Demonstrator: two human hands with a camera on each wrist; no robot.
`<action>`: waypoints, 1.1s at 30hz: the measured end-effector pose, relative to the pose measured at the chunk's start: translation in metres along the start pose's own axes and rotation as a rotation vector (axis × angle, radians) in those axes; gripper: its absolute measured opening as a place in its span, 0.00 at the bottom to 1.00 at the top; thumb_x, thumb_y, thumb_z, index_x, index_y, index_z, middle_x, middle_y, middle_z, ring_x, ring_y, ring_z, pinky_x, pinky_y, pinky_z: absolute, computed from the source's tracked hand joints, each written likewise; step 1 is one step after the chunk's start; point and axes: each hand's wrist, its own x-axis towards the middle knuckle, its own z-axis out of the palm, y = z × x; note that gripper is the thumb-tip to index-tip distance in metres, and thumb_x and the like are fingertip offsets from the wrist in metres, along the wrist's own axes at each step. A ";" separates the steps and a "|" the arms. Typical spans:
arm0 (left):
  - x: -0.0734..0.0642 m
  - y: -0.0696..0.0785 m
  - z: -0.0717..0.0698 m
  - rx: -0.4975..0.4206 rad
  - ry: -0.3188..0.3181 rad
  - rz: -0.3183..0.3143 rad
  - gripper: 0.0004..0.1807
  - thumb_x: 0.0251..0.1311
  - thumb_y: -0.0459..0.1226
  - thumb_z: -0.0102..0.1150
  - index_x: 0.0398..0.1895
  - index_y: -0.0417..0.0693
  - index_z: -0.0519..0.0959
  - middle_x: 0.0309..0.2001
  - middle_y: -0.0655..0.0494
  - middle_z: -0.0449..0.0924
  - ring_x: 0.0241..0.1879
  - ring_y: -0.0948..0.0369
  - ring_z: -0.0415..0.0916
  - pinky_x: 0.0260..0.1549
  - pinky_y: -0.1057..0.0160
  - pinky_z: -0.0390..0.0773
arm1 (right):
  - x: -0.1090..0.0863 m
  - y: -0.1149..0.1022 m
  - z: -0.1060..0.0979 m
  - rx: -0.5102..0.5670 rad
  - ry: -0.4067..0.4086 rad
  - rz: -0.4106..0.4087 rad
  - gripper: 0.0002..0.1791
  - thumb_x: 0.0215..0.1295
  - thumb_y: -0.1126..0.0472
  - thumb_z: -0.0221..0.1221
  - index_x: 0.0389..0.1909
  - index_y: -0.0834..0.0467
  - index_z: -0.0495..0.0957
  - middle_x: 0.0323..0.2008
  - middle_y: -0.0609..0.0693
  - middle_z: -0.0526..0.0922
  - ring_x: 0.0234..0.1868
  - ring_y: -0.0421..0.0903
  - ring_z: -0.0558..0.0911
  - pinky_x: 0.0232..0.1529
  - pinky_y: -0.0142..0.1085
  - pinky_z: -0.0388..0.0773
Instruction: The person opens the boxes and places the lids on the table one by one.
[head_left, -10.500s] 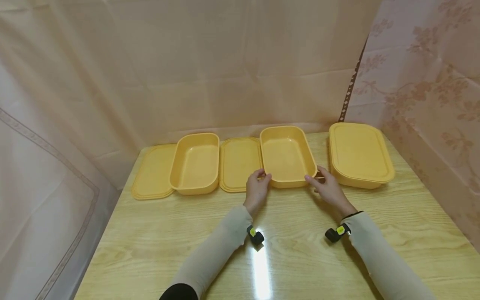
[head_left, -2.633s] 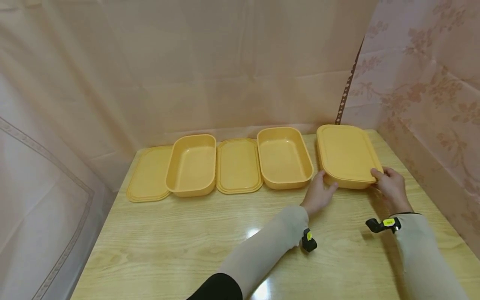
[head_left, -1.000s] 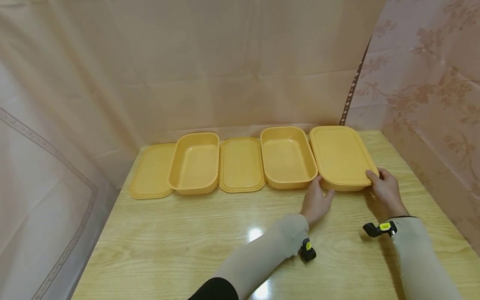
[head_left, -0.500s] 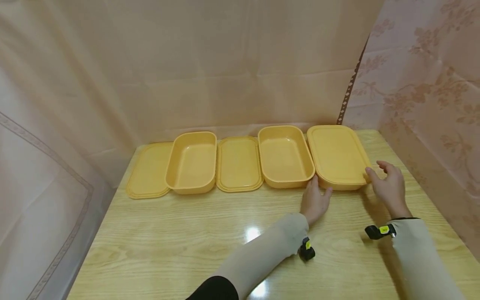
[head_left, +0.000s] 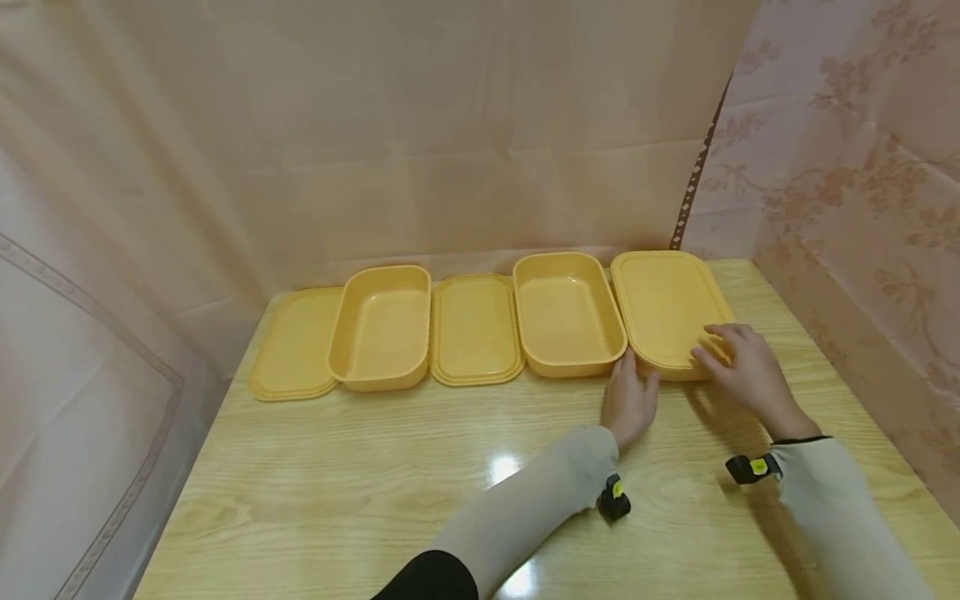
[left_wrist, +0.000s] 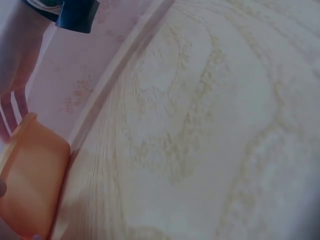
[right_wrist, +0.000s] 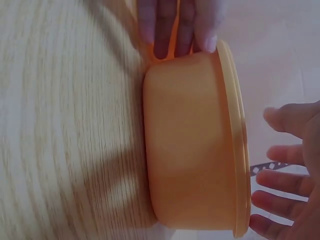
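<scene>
A yellow lidded food container [head_left: 671, 308] stands at the right end of the row, close against an open yellow container [head_left: 570, 312]. My left hand [head_left: 628, 402] is at its near left corner, with extended fingers [right_wrist: 165, 30] against the side in the right wrist view. My right hand [head_left: 746, 371] is above the near right part of the lid, its fingers spread and loosely bent, holding nothing. In the right wrist view, the right fingers [right_wrist: 280, 182] appear beside the lid's edge; whether any touches it I cannot tell.
To the left along the table's back edge lie a flat yellow lid [head_left: 477, 329], another open container [head_left: 382, 329] and a second flat lid [head_left: 297, 343]. Cloth curtain [head_left: 450, 142] hangs behind the wooden table [head_left: 337, 483].
Earlier, both hands were at the open container, then at the lidded one, which has slid left against it. My right hand has released its corner and moved left over the lid.
</scene>
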 end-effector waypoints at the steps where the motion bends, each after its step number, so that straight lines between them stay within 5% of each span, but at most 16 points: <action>1: 0.000 0.001 0.000 0.002 -0.003 -0.002 0.32 0.72 0.48 0.48 0.75 0.49 0.58 0.72 0.55 0.64 0.68 0.58 0.66 0.66 0.63 0.68 | 0.000 -0.001 0.001 -0.022 -0.013 -0.014 0.27 0.69 0.53 0.58 0.57 0.72 0.71 0.54 0.75 0.71 0.54 0.73 0.68 0.52 0.67 0.64; 19: 0.001 0.003 0.004 0.052 0.053 -0.011 0.28 0.71 0.44 0.49 0.72 0.46 0.63 0.67 0.54 0.71 0.64 0.57 0.72 0.62 0.62 0.72 | -0.003 -0.016 0.009 -0.202 -0.089 -0.248 0.19 0.57 0.59 0.67 0.48 0.63 0.83 0.49 0.66 0.81 0.49 0.66 0.76 0.48 0.61 0.73; 33: 0.009 0.004 0.006 0.017 0.054 -0.093 0.29 0.70 0.47 0.51 0.72 0.52 0.64 0.65 0.56 0.72 0.64 0.59 0.71 0.62 0.63 0.71 | -0.005 -0.016 0.016 -0.303 0.043 -0.433 0.19 0.46 0.64 0.72 0.43 0.61 0.85 0.42 0.62 0.85 0.41 0.61 0.80 0.37 0.55 0.79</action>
